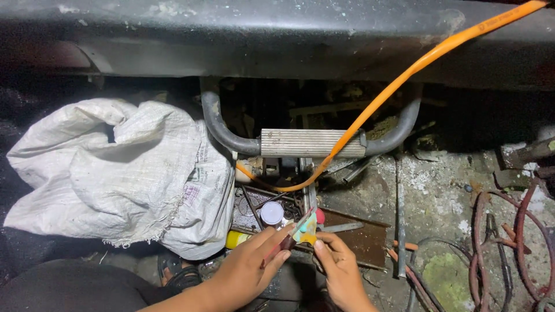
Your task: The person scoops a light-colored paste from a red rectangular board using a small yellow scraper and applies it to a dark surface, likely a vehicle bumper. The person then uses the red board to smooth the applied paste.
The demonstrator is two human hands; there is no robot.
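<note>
Low middle of frame: left hand [250, 267] & right hand [338, 267] both pinch a small colourful packet [305, 227], fingers closed on it. Packet partly hidden by fingers; toolbox [358, 240] stuff too dark to tell.

Obstacles around your hands, by clock face from the open toolbox [347, 240]: at 12, the ribbed metal step [312, 143] on its bent grey tube, with the orange hose [399, 81] slung across it and looping down to the box. At 9 to 10, the slumped white woven sack [121, 173] overlaps the box edge. At 3, a steel rod [400, 231] lies upright on the concrete; beyond it, coiled reddish hoses [509, 242]. Free passage: the bare concrete [433, 196] at 2, between rod and coils.
</note>
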